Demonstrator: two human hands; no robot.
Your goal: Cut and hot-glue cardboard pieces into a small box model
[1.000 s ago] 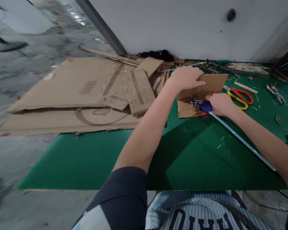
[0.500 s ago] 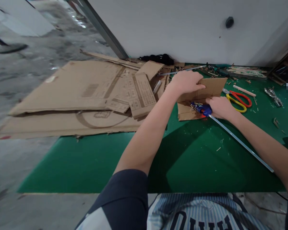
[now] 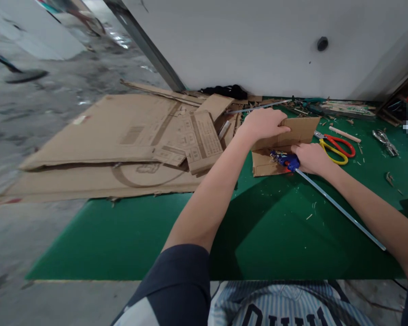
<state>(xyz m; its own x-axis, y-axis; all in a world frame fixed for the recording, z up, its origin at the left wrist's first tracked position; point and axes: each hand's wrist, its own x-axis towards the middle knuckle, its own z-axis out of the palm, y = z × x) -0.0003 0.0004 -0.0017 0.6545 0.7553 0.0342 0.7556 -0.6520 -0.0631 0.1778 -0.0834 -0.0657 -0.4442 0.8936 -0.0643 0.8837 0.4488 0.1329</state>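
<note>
My left hand is closed over the top edge of an upright cardboard piece and holds it standing on a flat cardboard piece. My right hand grips a blue glue gun with a long clear glue stick trailing back toward me. The gun's tip sits at the foot of the upright piece, where it meets the flat one.
A green mat covers the table. Large flattened cardboard sheets lie on the left, overhanging the edge. Red and yellow scissors, a wooden stick, pliers and scraps lie right of the work. A white wall stands behind.
Both hands hold their grips in the same place on the cardboard. Only the camera has tilted slightly, shifting the whole scene downward in view.
</note>
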